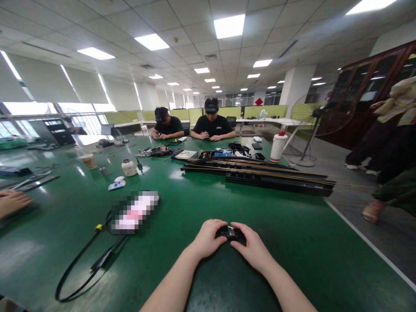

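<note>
A small black device (231, 233) with a metallic part in its middle rests low over the green table (182, 260), near the front. My left hand (209, 237) grips its left end, fingers curled over the far side and thumb on the near side. On the right end, my right hand (251, 245) holds it the same way. The two thumbs are close together but apart. What lies under the fingers is hidden. To the left of my hands lies a blurred-out phone-like object (134, 212) beside a looped black cable (76, 260).
Long black rails (279, 182) lie across the table beyond my hands. A white bottle with a red cap (278, 147) stands behind them. Left are a white jar (129, 167), a cup (88, 160) and another person's hand (14, 203). Two people sit opposite; others stand at right.
</note>
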Motion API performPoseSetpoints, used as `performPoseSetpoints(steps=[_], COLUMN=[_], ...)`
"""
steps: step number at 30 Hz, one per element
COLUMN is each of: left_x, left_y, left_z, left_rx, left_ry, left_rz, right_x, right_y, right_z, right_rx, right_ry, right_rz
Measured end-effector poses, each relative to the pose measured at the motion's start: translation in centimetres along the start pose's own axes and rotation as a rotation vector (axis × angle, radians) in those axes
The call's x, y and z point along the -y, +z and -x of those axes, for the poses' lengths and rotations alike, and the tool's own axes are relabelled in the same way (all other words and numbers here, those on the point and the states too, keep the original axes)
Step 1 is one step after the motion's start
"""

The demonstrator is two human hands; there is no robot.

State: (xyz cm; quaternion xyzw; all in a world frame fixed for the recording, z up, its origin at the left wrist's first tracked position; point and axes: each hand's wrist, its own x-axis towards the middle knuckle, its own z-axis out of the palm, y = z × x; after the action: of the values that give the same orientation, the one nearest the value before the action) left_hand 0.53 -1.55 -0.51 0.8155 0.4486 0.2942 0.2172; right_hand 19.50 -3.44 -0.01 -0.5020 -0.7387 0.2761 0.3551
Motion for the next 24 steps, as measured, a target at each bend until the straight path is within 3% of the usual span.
performPoseSetpoints(steps=[4,24], left_x=[0.04,0.0], left_y=[-0.03,-0.13], left_z=[0.01,0.03], left_rx=[0.013,-0.005], left_ry=[-0.007,-0.018], left_rz=[0.014,0.018], right_x=[-0.14,0.43], right_y=[-0.05,-0.1], right_z=[0.03,0.06], right_rx=[-0.026,-0.041], right_ry=[0.045,0.056], right_rz=[-0.087,-0.065])
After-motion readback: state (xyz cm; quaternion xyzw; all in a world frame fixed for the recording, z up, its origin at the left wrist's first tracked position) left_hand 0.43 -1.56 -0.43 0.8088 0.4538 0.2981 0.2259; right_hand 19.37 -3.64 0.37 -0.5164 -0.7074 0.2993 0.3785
